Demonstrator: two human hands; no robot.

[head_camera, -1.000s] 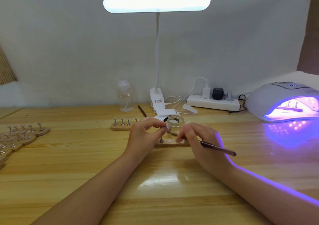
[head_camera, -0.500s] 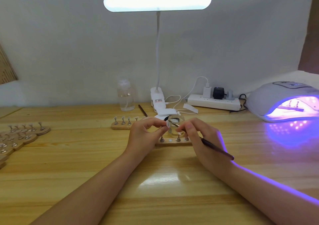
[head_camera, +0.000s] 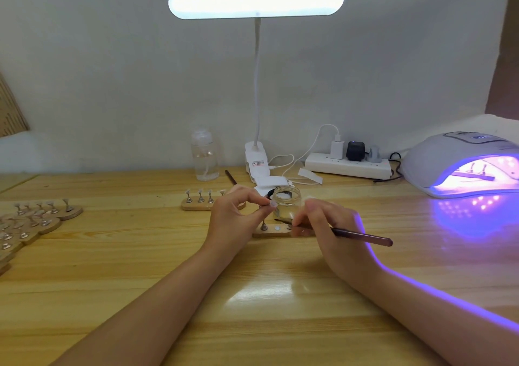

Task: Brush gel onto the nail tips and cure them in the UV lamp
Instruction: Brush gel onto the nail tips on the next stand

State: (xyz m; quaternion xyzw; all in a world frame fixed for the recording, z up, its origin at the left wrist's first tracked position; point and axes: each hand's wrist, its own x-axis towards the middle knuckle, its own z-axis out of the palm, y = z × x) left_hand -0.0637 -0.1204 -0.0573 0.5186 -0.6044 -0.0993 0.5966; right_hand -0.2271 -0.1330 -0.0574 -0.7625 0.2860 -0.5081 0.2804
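Fingers of the left hand (head_camera: pixel 236 219) pinch a nail tip (head_camera: pixel 271 203) beside the glass jar (head_camera: pixel 286 202). Right hand (head_camera: pixel 328 225) grips a brush (head_camera: pixel 351 233), bristles low over the wooden holder (head_camera: pixel 271 232). UV lamp (head_camera: pixel 460 163) glows purple, well apart at right.

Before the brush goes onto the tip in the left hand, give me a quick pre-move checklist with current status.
1. Left hand pinches the nail tip: ok.
2. Right hand grips the brush: ok.
3. Bristles loaded with gel: cannot tell.
4. Glass jar open, upright, within reach: ok.
5. Wooden holder strip has a free magnet spot: ok.
6. UV lamp lit, but a strip already sits inside: room cannot tell.
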